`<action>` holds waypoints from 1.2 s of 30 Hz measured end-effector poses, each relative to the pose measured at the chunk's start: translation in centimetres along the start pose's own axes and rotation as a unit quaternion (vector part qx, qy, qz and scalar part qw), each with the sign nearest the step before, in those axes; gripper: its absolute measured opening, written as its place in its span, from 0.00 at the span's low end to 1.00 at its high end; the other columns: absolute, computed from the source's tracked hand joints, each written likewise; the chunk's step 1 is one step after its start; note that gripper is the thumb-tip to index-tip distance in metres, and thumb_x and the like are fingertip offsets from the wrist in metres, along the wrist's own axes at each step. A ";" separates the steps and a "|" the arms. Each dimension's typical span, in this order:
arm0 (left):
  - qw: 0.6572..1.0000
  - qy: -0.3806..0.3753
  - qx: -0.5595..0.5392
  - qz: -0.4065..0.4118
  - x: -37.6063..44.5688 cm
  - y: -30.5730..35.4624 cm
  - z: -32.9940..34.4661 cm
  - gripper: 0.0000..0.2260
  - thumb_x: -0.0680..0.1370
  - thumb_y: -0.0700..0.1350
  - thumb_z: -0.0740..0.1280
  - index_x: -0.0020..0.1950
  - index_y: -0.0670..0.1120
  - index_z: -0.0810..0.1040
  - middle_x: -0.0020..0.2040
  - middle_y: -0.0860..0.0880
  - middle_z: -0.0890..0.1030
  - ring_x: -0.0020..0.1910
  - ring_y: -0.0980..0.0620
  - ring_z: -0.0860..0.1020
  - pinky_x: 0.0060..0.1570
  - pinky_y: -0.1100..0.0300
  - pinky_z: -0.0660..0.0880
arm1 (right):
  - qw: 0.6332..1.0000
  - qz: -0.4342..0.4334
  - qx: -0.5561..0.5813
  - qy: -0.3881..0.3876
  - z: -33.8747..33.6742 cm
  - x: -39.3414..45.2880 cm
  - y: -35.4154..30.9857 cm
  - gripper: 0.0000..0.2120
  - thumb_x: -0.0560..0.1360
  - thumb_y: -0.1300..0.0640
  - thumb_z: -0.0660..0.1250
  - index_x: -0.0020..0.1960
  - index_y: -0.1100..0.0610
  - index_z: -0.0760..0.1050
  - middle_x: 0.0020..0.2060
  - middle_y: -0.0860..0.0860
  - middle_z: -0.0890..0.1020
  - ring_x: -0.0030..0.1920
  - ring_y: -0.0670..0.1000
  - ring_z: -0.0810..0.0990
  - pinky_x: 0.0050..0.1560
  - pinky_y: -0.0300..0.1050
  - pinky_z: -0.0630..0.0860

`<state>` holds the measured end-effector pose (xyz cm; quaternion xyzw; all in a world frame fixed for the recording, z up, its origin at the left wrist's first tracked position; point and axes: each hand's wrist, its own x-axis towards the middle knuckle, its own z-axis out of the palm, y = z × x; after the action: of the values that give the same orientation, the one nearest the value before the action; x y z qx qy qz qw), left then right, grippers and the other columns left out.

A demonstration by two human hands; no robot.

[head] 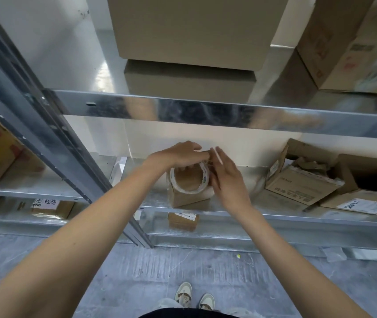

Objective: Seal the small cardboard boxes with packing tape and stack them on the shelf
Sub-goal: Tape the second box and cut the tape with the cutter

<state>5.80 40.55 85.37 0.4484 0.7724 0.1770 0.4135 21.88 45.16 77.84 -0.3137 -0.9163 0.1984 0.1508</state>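
- Our left hand (178, 154) curls over the top of the roll of packing tape (189, 180), fingers hooked around its far rim, and holds it upright just above the small cardboard box (188, 196).
- Our right hand (225, 177) is at the right side of the roll with its fingers fairly straight. The fingertips are blurred, so we cannot tell whether they pinch the tape's free end or only feel for it.
- The box sits near the front edge of the middle shelf (274, 215), with opened cartons (297, 180) well apart to its right and another small box (183, 221) on the shelf below.
- We judge this to be the start of sealing: finding and peeling the tape end.
- Risks from here:
  - The clear tape end may be hard to find and may split into a sliver if we pick at it carelessly.
  - Pulling tape hard could drag the light box forward off the shelf edge, as nothing pins it down.
  - A loose strip may fold back and stick to itself or our fingers.
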 end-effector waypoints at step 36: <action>0.921 0.308 0.225 0.075 -6.3 -9.6 1.1 0.15 0.81 0.45 0.53 0.67 0.51 0.65 0.33 0.47 0.74 0.31 0.43 0.73 0.31 0.55 0.68 | 0.987 0.030 -0.065 -0.144 0.1 2.9 -0.4 0.24 0.83 0.47 0.41 0.78 0.48 0.42 0.77 0.40 0.44 0.77 0.45 0.44 0.76 0.54 0.43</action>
<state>3.07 30.01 81.60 0.5098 0.8451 0.1583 0.0282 19.49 46.69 78.38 -0.3182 -0.9295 0.1864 -0.0098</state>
